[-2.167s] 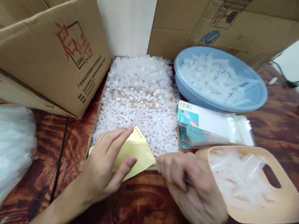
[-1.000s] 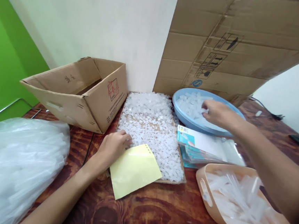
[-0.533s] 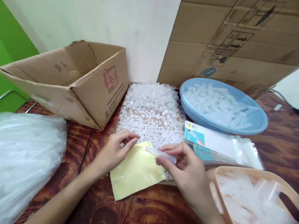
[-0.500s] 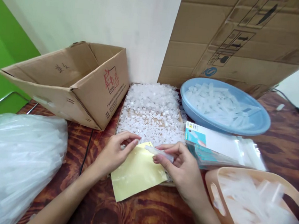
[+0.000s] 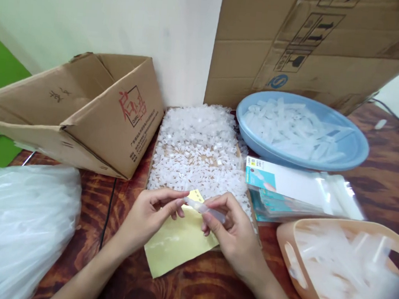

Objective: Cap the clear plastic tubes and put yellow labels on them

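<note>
A small translucent tube is gripped at its right part by my right hand, between thumb and fingers. My left hand pinches at the tube's left end; whether a small piece sits between its fingertips is too small to tell. Below both hands lies a yellow sheet with small dark dots near its top corner. Behind it, a shallow cardboard tray holds a heap of small clear and white plastic pieces.
An open cardboard box stands left, above a translucent plastic bag. To the right are a blue basin of clear pieces, packaged cards and a peach basket of clear tubes. A large carton stands behind.
My left fingertips have come to the tube's left end, which was apart from them before. My right hand still holds the tube. The camera view has shifted slightly.
</note>
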A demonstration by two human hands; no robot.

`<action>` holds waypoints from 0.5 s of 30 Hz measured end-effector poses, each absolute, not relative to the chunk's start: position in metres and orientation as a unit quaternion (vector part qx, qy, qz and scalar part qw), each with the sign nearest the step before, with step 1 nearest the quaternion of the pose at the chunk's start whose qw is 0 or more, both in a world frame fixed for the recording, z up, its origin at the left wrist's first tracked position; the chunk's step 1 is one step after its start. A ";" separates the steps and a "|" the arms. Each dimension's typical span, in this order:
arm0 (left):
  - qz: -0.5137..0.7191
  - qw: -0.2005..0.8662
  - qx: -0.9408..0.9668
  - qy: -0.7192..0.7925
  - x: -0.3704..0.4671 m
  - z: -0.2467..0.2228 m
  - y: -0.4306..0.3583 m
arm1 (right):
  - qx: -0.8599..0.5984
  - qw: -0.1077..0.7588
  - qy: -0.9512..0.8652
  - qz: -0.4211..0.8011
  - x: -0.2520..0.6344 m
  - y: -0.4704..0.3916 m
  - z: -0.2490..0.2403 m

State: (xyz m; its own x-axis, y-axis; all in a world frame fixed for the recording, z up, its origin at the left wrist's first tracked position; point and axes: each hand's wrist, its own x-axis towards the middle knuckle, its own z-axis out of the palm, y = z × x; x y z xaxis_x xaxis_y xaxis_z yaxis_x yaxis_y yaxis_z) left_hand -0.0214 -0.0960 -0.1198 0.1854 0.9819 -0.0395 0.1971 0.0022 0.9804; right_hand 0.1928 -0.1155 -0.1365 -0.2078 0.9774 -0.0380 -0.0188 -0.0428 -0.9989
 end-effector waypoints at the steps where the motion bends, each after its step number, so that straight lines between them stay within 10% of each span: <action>1: 0.403 0.502 0.574 0.506 -0.021 -0.120 -0.096 | -0.456 0.431 -0.546 0.556 0.194 -0.116 -0.136; 15: 0.410 0.429 0.633 0.498 -0.013 -0.118 -0.088 | -0.445 0.437 -0.678 0.390 0.197 -0.121 -0.133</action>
